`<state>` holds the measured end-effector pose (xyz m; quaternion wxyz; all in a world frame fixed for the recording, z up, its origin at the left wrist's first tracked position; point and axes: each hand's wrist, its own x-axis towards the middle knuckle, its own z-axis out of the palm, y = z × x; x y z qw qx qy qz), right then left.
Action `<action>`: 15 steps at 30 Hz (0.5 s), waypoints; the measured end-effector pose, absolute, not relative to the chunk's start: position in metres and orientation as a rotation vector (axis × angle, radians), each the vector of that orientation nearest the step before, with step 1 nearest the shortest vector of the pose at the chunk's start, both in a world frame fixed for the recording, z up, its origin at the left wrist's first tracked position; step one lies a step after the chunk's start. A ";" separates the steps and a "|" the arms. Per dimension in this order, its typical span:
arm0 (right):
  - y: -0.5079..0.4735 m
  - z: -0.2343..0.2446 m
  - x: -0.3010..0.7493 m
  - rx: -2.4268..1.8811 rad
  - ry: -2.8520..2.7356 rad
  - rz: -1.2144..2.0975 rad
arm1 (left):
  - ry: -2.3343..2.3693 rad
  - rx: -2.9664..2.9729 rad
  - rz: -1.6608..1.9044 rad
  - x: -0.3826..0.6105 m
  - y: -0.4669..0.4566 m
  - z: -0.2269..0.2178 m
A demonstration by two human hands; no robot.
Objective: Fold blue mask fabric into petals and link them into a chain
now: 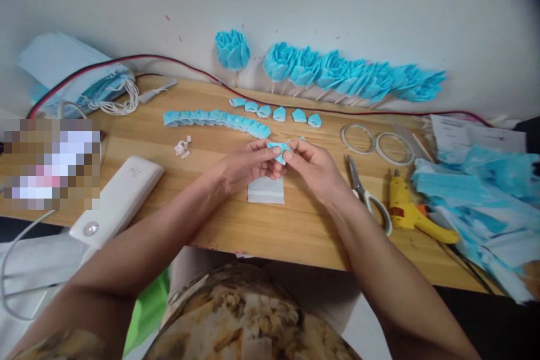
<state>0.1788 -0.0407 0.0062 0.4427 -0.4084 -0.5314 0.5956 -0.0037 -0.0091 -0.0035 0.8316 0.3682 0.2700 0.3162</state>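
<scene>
Between the fingertips of both hands is a small folded piece of blue fabric. My left hand pinches it from the left, thumb on top. From the right, my right hand grips it with thumb and forefinger. Just below the hands a pale fabric square lies on the wooden table. Beyond them stretches an overlapping row of folded blue petals. Several more folded pieces lie spaced apart farther back.
Blue fabric flowers on sticks lean against the wall. To the right are tape rolls, scissors, a yellow glue gun and blue scraps. Leftward lie a white power bank, paper bits and stacked masks. A red-black cable crosses behind.
</scene>
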 end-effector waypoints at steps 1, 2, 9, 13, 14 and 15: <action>-0.040 0.006 0.178 -1.035 -1.293 1.464 | 0.569 0.776 0.662 -0.004 -0.008 -0.003; -0.040 0.005 0.178 -1.063 -1.266 1.446 | 0.567 0.772 0.650 -0.004 -0.008 -0.002; -0.037 0.002 0.176 -1.149 -1.105 1.409 | 0.755 0.879 0.787 -0.001 -0.010 -0.001; -0.039 0.002 0.174 -1.155 -1.064 1.430 | 0.816 0.950 0.761 0.001 -0.013 -0.005; -0.039 0.002 0.174 -1.159 -1.065 1.428 | 0.821 0.960 0.771 0.002 -0.013 -0.006; -0.039 0.002 0.173 -1.166 -1.067 1.425 | 0.823 0.970 0.785 0.002 -0.013 -0.007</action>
